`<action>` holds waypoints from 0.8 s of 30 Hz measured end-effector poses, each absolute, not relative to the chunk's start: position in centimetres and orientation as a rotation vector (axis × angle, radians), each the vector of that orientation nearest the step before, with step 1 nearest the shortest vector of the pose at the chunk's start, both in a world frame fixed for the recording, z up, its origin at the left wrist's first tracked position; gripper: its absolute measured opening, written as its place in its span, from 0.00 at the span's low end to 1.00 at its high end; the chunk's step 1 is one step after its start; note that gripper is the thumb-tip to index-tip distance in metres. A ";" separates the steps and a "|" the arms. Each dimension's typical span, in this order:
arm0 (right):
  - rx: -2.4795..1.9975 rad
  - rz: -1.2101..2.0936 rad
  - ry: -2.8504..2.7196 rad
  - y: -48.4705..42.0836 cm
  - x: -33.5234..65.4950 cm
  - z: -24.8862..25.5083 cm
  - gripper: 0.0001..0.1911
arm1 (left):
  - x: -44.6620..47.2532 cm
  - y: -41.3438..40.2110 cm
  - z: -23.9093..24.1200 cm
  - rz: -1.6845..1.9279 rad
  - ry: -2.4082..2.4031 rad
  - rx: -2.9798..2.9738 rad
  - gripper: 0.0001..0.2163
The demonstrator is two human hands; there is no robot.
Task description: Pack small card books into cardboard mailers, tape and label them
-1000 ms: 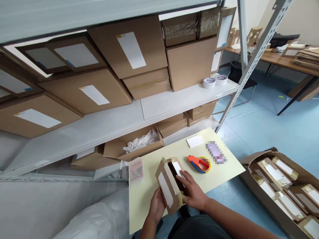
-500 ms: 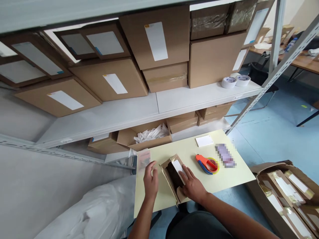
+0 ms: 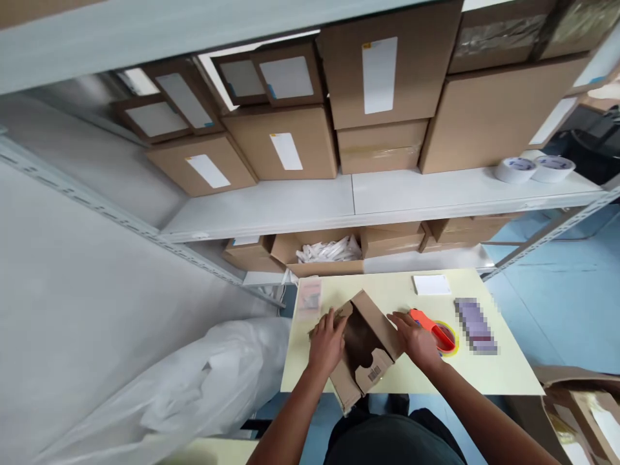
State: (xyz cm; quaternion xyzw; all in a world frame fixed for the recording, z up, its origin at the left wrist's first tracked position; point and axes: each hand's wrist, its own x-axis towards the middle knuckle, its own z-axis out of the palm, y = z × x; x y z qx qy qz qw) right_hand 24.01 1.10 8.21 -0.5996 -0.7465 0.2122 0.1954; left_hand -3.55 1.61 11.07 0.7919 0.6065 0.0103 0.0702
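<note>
A small open cardboard box (image 3: pixel 364 349) lies on the pale yellow table (image 3: pixel 489 374), its dark inside facing up and a barcode on a front flap. My left hand (image 3: pixel 327 341) grips the box's left side, fingers curled over the edge. My right hand (image 3: pixel 415 339) presses on the box's right flap, fingers bent round it. Just right of that hand lies an orange tape dispenser (image 3: pixel 438 332) with a yellow roll.
A white card (image 3: pixel 431 285) and a blurred purple item (image 3: pixel 475 325) lie on the table's right half. Behind stands a white shelf rack (image 3: pixel 310 203) stacked with labelled cartons and two tape rolls (image 3: pixel 533 168). A plastic-wrapped bundle (image 3: pixel 194 394) sits at left.
My left hand returned from the table's left part to the box's side. The box has been turned, opening upward. My right hand shifted to its right flap. The view swung left.
</note>
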 end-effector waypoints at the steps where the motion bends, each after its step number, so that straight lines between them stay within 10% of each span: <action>1: -1.684 0.503 -2.150 1.2 23.8 8.2 0.23 | -3.6 2.1 11.2 0.047 1.854 2.314 0.27; 11: -1.301 0.168 -2.478 -2.3 19.9 11.8 0.21 | -6.8 4.2 8.8 0.680 1.852 1.319 0.09; 24: -1.729 0.267 -2.077 -2.7 22.7 9.4 0.20 | -4.1 0.1 3.3 0.885 1.643 0.946 0.28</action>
